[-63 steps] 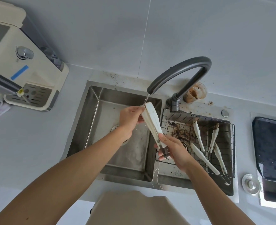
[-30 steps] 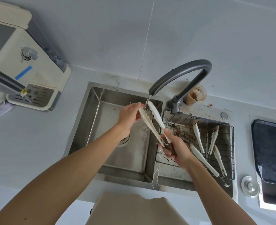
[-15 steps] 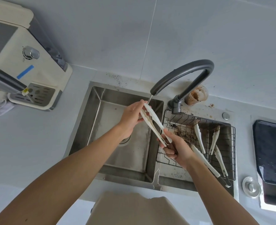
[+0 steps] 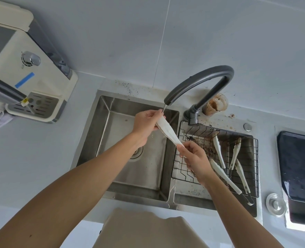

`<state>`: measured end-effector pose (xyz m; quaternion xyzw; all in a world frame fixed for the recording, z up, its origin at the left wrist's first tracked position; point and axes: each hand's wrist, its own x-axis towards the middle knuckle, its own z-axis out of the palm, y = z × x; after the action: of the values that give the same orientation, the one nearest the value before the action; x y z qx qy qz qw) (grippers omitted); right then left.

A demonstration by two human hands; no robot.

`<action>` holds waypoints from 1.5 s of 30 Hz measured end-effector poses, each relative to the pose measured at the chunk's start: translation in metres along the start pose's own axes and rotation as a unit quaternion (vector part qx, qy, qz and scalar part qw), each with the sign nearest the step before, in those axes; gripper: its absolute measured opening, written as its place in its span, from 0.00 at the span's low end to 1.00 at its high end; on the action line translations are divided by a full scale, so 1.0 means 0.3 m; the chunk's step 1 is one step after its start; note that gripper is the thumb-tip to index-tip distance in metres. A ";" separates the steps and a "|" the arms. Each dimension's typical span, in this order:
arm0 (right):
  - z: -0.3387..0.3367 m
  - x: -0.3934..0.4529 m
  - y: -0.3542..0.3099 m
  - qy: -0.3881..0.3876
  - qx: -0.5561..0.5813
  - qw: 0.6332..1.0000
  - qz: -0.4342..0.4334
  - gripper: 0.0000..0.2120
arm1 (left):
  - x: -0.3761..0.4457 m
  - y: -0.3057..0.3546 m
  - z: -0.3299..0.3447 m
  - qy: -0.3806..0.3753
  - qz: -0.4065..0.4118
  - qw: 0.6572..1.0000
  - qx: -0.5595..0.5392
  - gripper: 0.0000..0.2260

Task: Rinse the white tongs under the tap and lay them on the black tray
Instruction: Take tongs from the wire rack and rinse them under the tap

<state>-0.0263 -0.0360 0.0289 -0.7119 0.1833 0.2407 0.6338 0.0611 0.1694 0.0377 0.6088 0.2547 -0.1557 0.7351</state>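
Brushed steel sink (image 4: 101, 122), matt grey tap (image 4: 201, 76)

Sink (image 4: 101, 122) centre, tap (image 4: 198, 81) behind it, wire rack (image 4: 184, 169) with tongs (image 4: 219, 153) in right basin, dispenser (image 4: 31, 81) far left, tray (image 4: 298, 167) right, held tongs (image 4: 167, 132) between both hands under tap.

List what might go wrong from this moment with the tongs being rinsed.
1. The white plastic tongs are wet and held only at their ends by the left hand and right hand; they may slip into the steel sink.
2. The black tray lies past the wire rack of dirty tongs; the carry could drip on the counter or brush that grime.
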 end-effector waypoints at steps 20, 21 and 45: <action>0.062 -0.035 -0.018 0.108 -0.297 0.940 -0.129 0.20 | -0.012 -0.030 0.010 -0.032 -0.018 0.998 -0.052 0.12; 0.055 -0.036 -0.020 0.092 -0.260 0.956 -0.104 0.22 | -0.010 -0.030 0.006 -0.039 -0.025 0.996 -0.070 0.13; 0.050 -0.064 -0.019 0.018 -0.205 0.974 -0.090 0.28 | 0.010 -0.046 0.035 0.004 -0.039 0.999 0.009 0.19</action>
<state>-0.0403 -0.0212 0.0435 -0.8447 0.0765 0.2023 0.4896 0.0581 0.1565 0.0261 0.6056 0.2798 -0.1843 0.7219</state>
